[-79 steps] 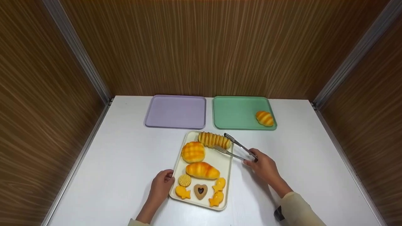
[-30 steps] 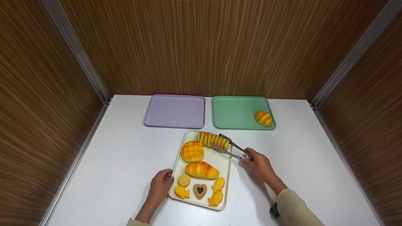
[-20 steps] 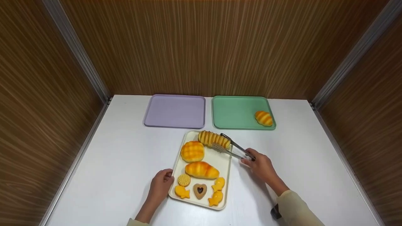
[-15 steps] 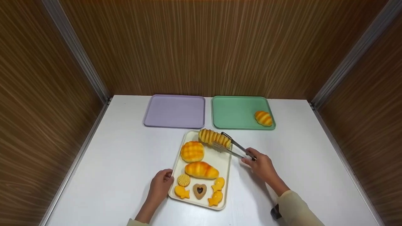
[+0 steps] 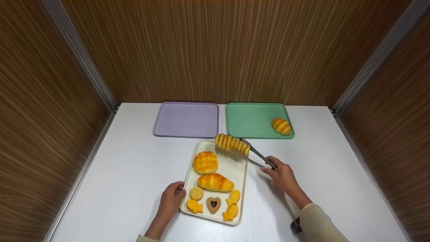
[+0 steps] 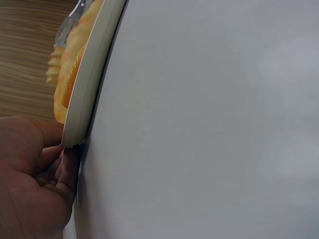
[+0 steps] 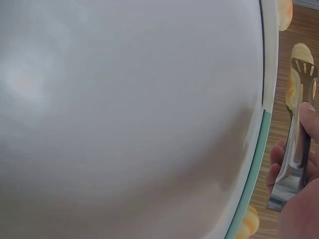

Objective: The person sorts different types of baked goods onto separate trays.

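My right hand (image 5: 283,173) holds metal tongs (image 7: 295,144), whose slotted ends grip a long striped bread roll (image 5: 231,144). The roll hangs tilted above the far end of the cream tray (image 5: 235,168). At the tray's near left edge my left hand (image 5: 171,199) pinches the rim, thumb and fingers on either side of it in the left wrist view. On the tray lie a round checked bun (image 5: 205,162), an oblong bun (image 5: 215,182), a round biscuit (image 5: 196,193), a heart cookie (image 5: 213,204) and several orange fish-shaped crackers (image 5: 230,212).
Behind the cream tray, a purple tray (image 5: 186,119) stands at left and a green tray (image 5: 252,119) at right. A small striped bun (image 5: 281,126) sits in the green one's near right corner. Wood-grain panels (image 5: 215,50) enclose the white table (image 5: 134,161) on three sides.
The tongs have closed on the striped roll and lifted it off the cream tray, slightly up and to the right. My left hand has stayed at the tray edge.
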`<state>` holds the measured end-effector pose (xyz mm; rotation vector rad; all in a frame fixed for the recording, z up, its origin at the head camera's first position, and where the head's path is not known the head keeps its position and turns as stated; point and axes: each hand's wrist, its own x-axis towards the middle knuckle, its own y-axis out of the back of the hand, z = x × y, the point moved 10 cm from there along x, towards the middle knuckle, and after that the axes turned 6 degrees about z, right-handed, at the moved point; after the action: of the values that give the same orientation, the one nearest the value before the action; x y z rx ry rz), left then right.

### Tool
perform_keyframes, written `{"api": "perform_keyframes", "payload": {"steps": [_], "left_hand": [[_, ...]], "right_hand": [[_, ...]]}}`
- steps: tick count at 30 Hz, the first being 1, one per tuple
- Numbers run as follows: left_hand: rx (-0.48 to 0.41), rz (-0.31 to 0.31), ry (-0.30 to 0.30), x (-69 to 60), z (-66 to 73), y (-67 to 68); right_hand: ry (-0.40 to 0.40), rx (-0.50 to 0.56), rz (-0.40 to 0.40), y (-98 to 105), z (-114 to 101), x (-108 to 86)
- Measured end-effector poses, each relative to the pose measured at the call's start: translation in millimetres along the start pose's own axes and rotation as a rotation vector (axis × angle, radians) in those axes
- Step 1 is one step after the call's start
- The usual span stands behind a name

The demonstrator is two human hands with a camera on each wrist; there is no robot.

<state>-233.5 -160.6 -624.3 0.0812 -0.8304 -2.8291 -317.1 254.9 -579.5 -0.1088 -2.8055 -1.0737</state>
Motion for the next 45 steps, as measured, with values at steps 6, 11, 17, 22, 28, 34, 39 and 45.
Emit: {"api": "perform_keyframes", "payload": {"steps": [6, 11, 17, 22, 28, 34, 39, 45], "left_hand": [[-0.003, 0.002, 0.004, 0.2, -1.0, 0.2], [-0.004, 0.006, 0.011, 0.2, -1.3, 1.3], [-0.004, 0.011, 0.008, 1.1, -1.5, 0.5], [-0.006, 0.008, 0.017, 1.4, -2.8, -0.4], [-0.004, 0.008, 0.017, 1.1, -2.7, 0.2], [0.002, 0.013, 0.002, 1.0, -1.2, 1.3], [-0.006, 0.014, 0.012, 0.7, -2.0, 1.0], [0.004, 0.006, 0.019, 0.1, -1.8, 0.4]], "right_hand": [[-0.052, 0.013, 0.033, 9, 8, 5.1], [-0.086, 0.027, 0.067, 16, 15, 12.3], [-0.141, 0.054, 0.102, 23, 25, 21.0], [-0.156, 0.036, 0.146, 30, 29, 27.1], [-0.178, 0.005, 0.220, 37, 35, 33.6], [-0.232, -0.004, 0.220, 37, 45, 41.7], [-0.277, 0.005, 0.208, 34, 53, 48.9], [-0.322, -0.002, 0.198, 32, 60, 55.3]]}}
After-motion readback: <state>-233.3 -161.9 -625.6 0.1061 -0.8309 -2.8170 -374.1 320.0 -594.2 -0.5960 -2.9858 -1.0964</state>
